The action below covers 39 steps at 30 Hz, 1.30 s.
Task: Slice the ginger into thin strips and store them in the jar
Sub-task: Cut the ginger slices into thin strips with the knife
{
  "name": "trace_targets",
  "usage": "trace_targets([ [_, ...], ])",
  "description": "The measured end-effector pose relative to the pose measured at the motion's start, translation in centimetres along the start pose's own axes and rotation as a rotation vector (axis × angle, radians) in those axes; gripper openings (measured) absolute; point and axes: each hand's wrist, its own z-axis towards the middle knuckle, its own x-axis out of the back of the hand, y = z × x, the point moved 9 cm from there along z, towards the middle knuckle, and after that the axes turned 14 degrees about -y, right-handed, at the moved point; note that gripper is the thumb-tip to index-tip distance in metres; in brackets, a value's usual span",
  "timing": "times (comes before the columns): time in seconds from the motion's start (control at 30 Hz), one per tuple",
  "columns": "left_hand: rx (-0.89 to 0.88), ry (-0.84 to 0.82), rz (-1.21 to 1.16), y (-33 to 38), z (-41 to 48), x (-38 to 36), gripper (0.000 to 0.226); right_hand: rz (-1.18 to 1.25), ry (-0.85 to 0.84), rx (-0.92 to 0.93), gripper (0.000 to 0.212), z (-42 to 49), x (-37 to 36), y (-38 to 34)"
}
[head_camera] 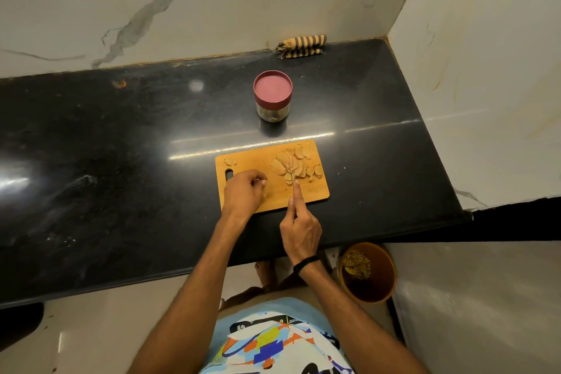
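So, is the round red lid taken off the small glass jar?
No, the round red lid sits closed on the small glass jar, behind the wooden cutting board.

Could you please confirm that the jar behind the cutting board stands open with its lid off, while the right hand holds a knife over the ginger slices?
Not quite: in the head view the jar is closed, its red lid on. It does stand behind the cutting board, and the right hand holds a knife over the ginger slices.
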Motion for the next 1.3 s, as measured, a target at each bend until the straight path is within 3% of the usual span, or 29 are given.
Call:
trace_targets([
  [0.57, 0.04, 0.162, 0.004, -0.4, -0.5, 0.0, 0.022, -0.052, -0.125, 0.02, 0.05, -1.1, -2.0, 0.0],
  [0.77, 0.02, 0.177, 0.135, 0.1, -1.4, 0.4, 0.033, -0.067, -0.125, 0.021, 0.05, -1.4, -2.0, 0.1],
  [0.97, -0.046, 0.119, 0.292, -0.1, -1.8, -0.5, 0.04, -0.089, -0.158, 0.022, 0.051, -1.4, -2.4, 0.1],
  [1.3, -0.05, 0.079, 0.271, 0.1, -1.5, -1.8, 0.033, -0.223, -0.194, 0.019, 0.055, -0.9, -3.1, 0.0],
])
